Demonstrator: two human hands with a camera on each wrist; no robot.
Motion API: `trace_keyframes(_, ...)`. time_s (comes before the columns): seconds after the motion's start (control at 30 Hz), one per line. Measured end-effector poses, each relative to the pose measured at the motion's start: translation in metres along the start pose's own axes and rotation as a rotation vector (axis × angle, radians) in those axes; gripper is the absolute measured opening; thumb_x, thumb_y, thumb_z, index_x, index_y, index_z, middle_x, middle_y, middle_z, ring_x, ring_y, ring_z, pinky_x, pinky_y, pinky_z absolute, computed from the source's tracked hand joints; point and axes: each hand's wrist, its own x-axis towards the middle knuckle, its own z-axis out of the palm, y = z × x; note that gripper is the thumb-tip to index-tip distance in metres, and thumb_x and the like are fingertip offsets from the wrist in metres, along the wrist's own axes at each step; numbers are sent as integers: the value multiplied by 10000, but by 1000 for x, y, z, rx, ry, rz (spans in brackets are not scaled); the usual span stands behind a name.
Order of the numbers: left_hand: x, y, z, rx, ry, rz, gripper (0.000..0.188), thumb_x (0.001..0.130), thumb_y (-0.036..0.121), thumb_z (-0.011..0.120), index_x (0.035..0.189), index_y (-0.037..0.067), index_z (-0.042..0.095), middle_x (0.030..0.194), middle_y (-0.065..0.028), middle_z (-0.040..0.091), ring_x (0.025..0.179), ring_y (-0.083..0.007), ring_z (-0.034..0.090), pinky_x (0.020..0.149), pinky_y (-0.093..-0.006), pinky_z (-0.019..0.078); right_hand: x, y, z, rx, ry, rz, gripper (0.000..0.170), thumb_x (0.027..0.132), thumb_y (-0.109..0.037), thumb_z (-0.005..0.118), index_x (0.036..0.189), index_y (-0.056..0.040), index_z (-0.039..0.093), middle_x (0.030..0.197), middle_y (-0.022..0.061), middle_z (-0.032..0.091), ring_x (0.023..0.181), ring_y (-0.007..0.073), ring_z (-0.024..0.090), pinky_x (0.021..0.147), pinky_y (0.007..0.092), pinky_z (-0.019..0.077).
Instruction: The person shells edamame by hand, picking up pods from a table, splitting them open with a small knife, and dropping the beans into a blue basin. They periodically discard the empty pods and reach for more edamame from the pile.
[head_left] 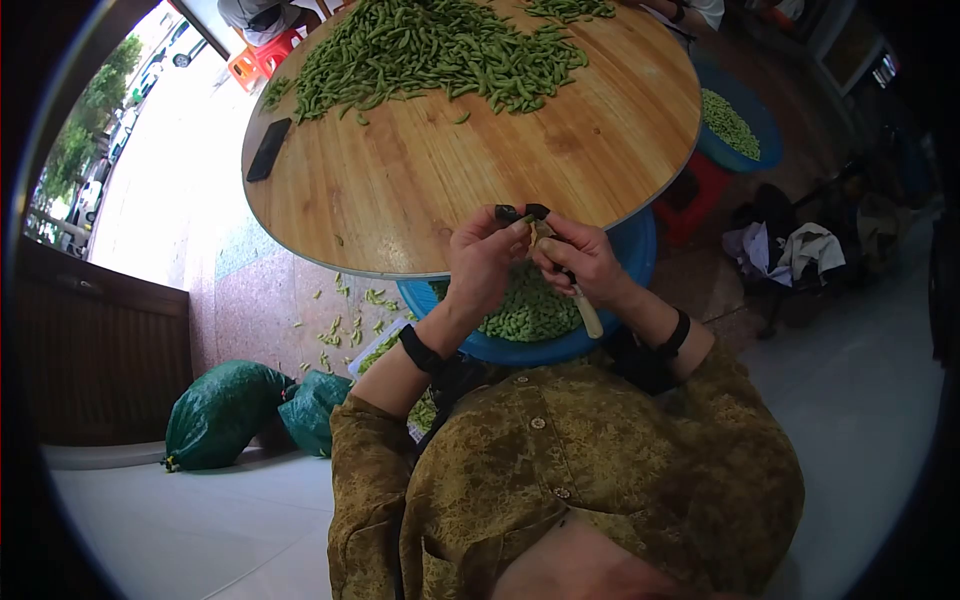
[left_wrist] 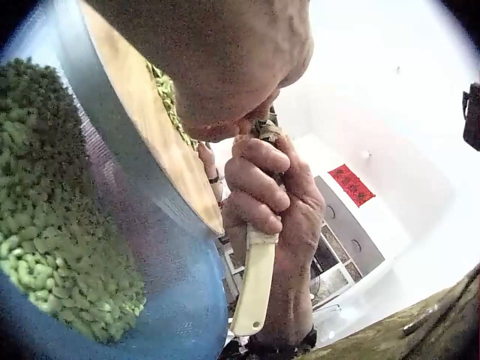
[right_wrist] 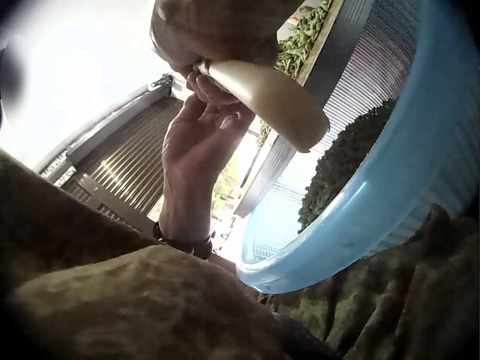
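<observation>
Over the near edge of the round wooden table (head_left: 560,160), my two hands meet. My left hand (head_left: 480,258) pinches a green soybean pod (head_left: 529,219) between thumb and fingers. My right hand (head_left: 588,262) curls its fingers round a tool with a cream handle (left_wrist: 256,289); its working end is hidden among the fingers. Dark covers wrap some fingertips. Below both hands, a blue basin (head_left: 500,352) holds many shelled green beans (head_left: 530,308). In the right wrist view the handle (right_wrist: 274,97) sticks out above the basin's rim (right_wrist: 330,255).
A large heap of pods (head_left: 430,55) covers the table's far side, with a black phone (head_left: 268,150) at its left. Fallen pods (head_left: 340,330) litter the floor near green sacks (head_left: 225,412). Another blue basin (head_left: 740,115) of beans stands at right. Other people sit across the table.
</observation>
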Motion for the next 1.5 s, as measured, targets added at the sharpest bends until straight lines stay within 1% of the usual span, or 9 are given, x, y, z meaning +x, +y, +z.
trace_keyframes(0.53,3,13,-21,-343,-333,-504,142,893,110,593,1022,51,593,838,-23,608,735,-128,558,680,-251,442,-2,-4,-23,406,-133,254,247,966,-133,480,1193,-52,532,785,35,518,499,39,419,373,151,325)
trace_keyframes(0.6,3,15,-16,282,-131,-189,163,847,120,660,978,41,603,765,-20,596,662,-131,566,624,-265,452,-3,-4,-22,448,-92,267,250,970,-135,471,1202,-60,526,798,39,517,503,39,415,374,148,325)
trace_keyframes(0.63,0,16,-13,283,-131,-188,163,847,120,660,978,41,603,765,-20,596,662,-131,566,624,-265,452,-3,-6,-18,506,-89,285,256,972,-141,470,1214,-70,513,802,38,514,507,38,411,374,146,329)
trace_keyframes(0.7,-6,21,-5,1059,-63,313,203,783,71,715,946,12,610,774,-19,636,622,-113,572,593,-254,462,-2,-5,-15,564,-89,303,263,975,-147,468,1227,-81,501,806,37,511,512,38,406,375,144,332)
trace_keyframes(0.8,-10,28,1,1315,-99,672,198,752,75,742,882,-12,619,765,-21,654,631,-84,585,594,-259,478,-2,0,-14,622,-80,330,290,979,-154,463,1264,-101,473,812,33,509,521,37,402,379,140,333)
trace_keyframes(0.9,-13,35,-4,1410,-141,577,157,760,42,729,872,-11,633,791,-28,665,660,-76,591,578,-243,471,-4,-1,-11,714,-125,327,295,980,-161,462,1271,-112,471,808,31,508,525,37,404,381,141,337)
trace_keyframes(0.93,-13,34,-4,1411,-142,574,157,760,42,729,872,-11,633,791,-28,665,660,-76,591,578,-243,471,-4,-1,-10,710,-131,326,298,981,-164,460,1276,-116,469,810,32,511,525,37,404,380,140,335)
trace_keyframes(1.0,-10,31,-3,640,-92,145,124,787,24,704,890,-12,645,801,-34,667,667,-84,593,571,-229,466,-3,-1,-10,701,-140,324,301,983,-167,457,1280,-120,467,811,33,514,525,37,404,380,139,333)
trace_keyframes(1.5,-9,13,6,442,22,170,159,900,135,602,954,-6,650,762,-46,652,617,-76,547,520,-209,411,-4,-10,2,472,31,232,217,971,-150,482,1172,-94,544,812,56,575,513,60,437,380,167,352)
